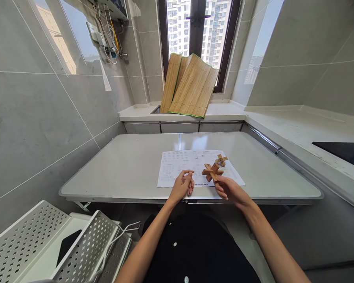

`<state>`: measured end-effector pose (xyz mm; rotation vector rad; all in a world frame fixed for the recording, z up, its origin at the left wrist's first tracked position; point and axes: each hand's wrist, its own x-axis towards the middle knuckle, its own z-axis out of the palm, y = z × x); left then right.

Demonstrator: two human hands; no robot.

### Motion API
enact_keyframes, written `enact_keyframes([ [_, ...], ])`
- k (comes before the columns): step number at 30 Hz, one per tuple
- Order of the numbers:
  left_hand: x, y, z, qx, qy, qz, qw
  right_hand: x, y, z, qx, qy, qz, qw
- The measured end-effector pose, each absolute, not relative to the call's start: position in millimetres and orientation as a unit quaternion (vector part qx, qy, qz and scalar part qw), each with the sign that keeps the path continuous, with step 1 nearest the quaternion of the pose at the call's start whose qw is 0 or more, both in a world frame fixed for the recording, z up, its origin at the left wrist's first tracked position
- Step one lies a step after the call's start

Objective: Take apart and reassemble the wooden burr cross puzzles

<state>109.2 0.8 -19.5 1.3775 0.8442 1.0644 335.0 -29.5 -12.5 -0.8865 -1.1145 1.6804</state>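
Observation:
My right hand (230, 190) pinches one end of a wooden interlocking burr puzzle (212, 171), its crossed bars sticking out in several directions. The puzzle is over a printed paper sheet (174, 169). To its left my left hand (183, 184) lies near the sheet's front edge, fingers loosely curled and apart from the puzzle; I see nothing in it. A second, smaller wooden piece of crossed bars (221, 160) stands at the sheet's right side, just behind the held puzzle. The sheet carries rows of small diagrams, too small to read.
The white folding table (120, 169) spans the space before me. Behind it, a folded bamboo mat (191, 84) leans on a white counter (233, 111) by the window. At lower left stands a perforated white rack (26, 236) with a white cable (112, 241).

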Motion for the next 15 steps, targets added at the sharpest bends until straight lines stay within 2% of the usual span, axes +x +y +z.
enact_keyframes([
  [4,109.4,-0.8,-18.5,0.582,0.371,0.457,0.562,366.5,-13.9,-20.7,-0.479,-0.503,0.559,0.454],
  [9,109.0,-1.5,-18.8,0.590,0.376,0.451,0.554,396.2,2.3,-27.5,-0.655,-0.561,0.338,0.376],
  [15,108.3,0.3,-23.8,0.602,0.372,0.452,0.543,407.5,10.0,-32.2,-0.713,-0.541,0.281,0.347],
])
